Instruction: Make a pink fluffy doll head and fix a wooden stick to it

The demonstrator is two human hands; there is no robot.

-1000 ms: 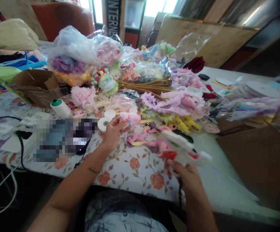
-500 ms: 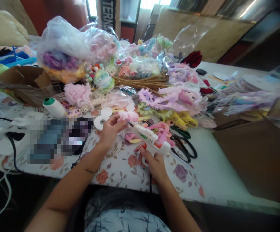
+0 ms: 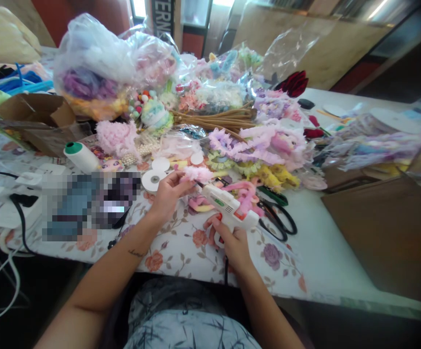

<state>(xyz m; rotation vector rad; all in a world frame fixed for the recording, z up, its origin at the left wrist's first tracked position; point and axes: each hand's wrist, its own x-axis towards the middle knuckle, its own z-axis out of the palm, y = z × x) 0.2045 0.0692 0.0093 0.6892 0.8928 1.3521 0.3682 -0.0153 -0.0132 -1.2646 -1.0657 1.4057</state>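
My left hand (image 3: 170, 193) pinches a fluffy pink piece (image 3: 197, 173) above the flowered cloth. Around the handle of a white glue gun (image 3: 228, 204), the fingers of my right hand (image 3: 234, 240) are closed, with the thumb near its red trigger. The gun's nozzle points up and left and meets the lower edge of the pink piece; whether they touch is too small to tell. Pink and yellow fuzzy strips (image 3: 244, 194) lie just behind the gun. White ribbon rolls (image 3: 152, 180) sit beside my left hand.
Black-handled scissors (image 3: 281, 220) lie right of the gun. Behind is a heap of plush trims, brown stems (image 3: 213, 121) and plastic bags (image 3: 90, 53). A thread cone (image 3: 83, 157), blurred phones and a power strip (image 3: 14, 211) are at left. A cardboard box (image 3: 381, 232) stands at right.
The fluffy pink piece has turned slightly in my left fingers. The glue gun has shifted a little to the right. The camera view has moved slightly.
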